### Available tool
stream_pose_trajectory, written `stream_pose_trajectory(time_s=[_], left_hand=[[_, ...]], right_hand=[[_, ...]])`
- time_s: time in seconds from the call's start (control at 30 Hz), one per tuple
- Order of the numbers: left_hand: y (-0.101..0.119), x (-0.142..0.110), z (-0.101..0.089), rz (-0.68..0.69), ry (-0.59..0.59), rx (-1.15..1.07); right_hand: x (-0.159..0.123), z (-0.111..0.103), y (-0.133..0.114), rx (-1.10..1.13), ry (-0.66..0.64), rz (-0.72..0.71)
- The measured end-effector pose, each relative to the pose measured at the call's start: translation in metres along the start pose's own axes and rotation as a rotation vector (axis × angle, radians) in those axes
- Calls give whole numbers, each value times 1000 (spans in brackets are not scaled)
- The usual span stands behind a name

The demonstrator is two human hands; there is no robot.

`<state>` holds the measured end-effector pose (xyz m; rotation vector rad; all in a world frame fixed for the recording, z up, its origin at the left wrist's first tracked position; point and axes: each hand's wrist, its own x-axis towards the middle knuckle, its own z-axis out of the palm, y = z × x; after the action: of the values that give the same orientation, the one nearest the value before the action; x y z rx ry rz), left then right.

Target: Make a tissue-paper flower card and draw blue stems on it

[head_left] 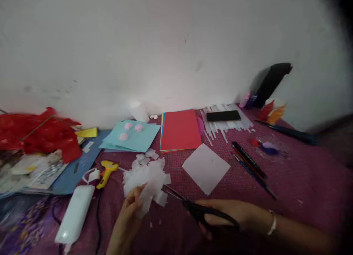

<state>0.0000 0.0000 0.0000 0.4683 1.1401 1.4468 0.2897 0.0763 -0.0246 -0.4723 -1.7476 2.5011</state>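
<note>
Head view: left hand [130, 207] pinches blurred white paper [146, 198]; right hand [234, 210], partly hidden, grips black scissors [196, 209]

no legible text, labels or numbers

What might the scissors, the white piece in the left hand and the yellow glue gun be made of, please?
Scissors: probably plastic handles, dull black, with greyish metal blades. White piece in the left hand: likely paper, matt, since it looks thin and limp. Yellow glue gun: seemingly smooth plastic, from its even colour.
</note>
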Motion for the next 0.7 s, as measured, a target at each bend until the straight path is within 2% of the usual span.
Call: stream_pose_trajectory(time_s=[0.13,0.27,0.33,0.47,0.57,0.7], left_hand=[[-7,-2,-17,-7,51,-13],[-15,-4,-28,-54,243,-26],[-16,-5,-32,-92,299,-66],[-16,-1,-38,-180,214,-155],[-18,4,-40,-205,154,-80],[-20,6,-42,-212,101,22]], right_hand=[[33,1,-11,-30,-16,66],[58,5,-18,-133,-22,91],[67,7,-21,-187,-29,105],[76,12,-31,-368,-4,102],[76,20,-42,-551,61,117],[71,31,-51,-798,171,57]])
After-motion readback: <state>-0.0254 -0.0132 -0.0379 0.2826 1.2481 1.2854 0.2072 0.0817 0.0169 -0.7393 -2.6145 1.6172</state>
